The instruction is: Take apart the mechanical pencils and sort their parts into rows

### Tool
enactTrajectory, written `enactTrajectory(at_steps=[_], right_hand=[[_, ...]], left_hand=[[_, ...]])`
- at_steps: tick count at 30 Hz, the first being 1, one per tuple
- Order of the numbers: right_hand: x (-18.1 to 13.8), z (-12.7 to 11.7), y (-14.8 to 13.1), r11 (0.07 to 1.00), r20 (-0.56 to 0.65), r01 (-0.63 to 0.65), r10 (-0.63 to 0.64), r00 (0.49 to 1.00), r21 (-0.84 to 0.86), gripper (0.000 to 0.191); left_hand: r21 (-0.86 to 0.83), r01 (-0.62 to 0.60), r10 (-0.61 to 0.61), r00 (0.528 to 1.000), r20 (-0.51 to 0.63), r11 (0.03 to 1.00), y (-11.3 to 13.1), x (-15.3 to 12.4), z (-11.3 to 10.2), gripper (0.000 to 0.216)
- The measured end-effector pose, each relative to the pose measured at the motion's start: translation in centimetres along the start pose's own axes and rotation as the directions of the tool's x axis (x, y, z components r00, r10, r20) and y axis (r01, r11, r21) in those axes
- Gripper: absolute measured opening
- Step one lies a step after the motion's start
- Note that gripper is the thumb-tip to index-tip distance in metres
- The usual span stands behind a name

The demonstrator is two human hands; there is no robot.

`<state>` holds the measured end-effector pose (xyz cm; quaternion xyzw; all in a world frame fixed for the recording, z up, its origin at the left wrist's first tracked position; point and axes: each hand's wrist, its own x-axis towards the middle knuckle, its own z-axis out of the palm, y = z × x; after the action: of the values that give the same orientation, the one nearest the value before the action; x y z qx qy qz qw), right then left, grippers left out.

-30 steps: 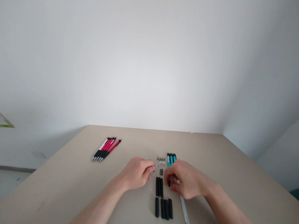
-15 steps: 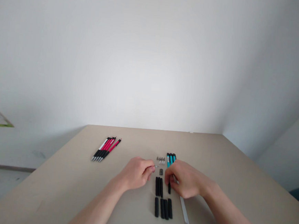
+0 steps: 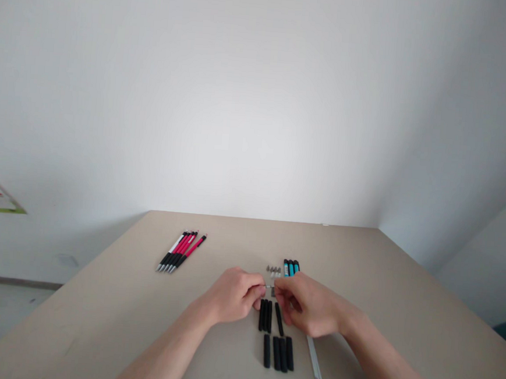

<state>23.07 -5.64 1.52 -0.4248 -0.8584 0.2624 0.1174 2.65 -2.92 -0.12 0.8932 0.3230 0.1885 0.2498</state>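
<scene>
My left hand (image 3: 240, 295) is closed in a pinch on a thin pen refill (image 3: 269, 286), whose metallic tip sticks out to the right. The fingertips of my right hand (image 3: 303, 301) are pinched at that tip; whatever lies between them is too small to make out. Just below the right fingers is a slanted black pen part (image 3: 279, 320), close to the hand; whether it is touched I cannot tell. Left of it lie several black barrels (image 3: 265, 316) side by side. Behind the fingers, a small dark clip-like piece (image 3: 273, 292) is partly covered.
Several small metal cone tips (image 3: 273, 269) stand behind the hands, beside teal and black pen barrels (image 3: 291, 268). Nearer lie several black grips (image 3: 282, 354) and white refills (image 3: 314, 362). Assembled red, white and black pens (image 3: 181, 253) lie at the left on the beige table (image 3: 107, 318).
My right hand has moved left, bringing its fingertips to the refill tip held by my left hand. The black part beneath the right hand has shifted left and now slants.
</scene>
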Motion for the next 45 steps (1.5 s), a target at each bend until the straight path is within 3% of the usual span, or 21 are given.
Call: enactTrajectory(at_steps=[15, 22, 28, 32, 37, 45], right_hand=[[0.2, 0.2, 0.6, 0.974, 0.041, -0.035, 0.026, 0.999, 0.222, 0.025], [0.1, 0.2, 0.6, 0.971, 0.055, -0.047, 0.035, 0.998, 0.232, 0.024], [0.1, -0.2, 0.3, 0.999, -0.083, -0.002, 0.006, 0.997, 0.044, 0.02], [0.5, -0.4, 0.1, 0.999, -0.195, -0.001, 0.008, 0.981, 0.036, 0.005], [1.1, -0.1, 0.0, 0.998, -0.269, -0.002, 0.021, 0.963, 0.07, 0.027], [0.8, -0.8, 1.3, 0.996, -0.334, -0.094, 0.093, 0.938, 0.012, 0.025]], left_hand=[[-0.095, -0.015, 0.017, 1.0, 0.025, 0.995, 0.0, 0.0, 0.1, 0.026], [-0.113, -0.009, 0.012, 0.999, 0.03, 0.994, 0.1, -0.1, 0.1, 0.026], [-0.067, -0.009, 0.01, 1.0, 0.022, 0.998, 0.1, 0.0, 0.0, 0.027], [-0.05, -0.028, 0.027, 0.999, -0.029, 0.998, -0.1, 0.1, 0.2, 0.029], [-0.037, -0.037, 0.034, 0.998, -0.061, 0.999, -0.2, 0.3, 0.4, 0.031], [0.06, 0.052, -0.043, 0.989, -0.138, 0.997, -0.4, 0.3, 0.3, 0.034]])
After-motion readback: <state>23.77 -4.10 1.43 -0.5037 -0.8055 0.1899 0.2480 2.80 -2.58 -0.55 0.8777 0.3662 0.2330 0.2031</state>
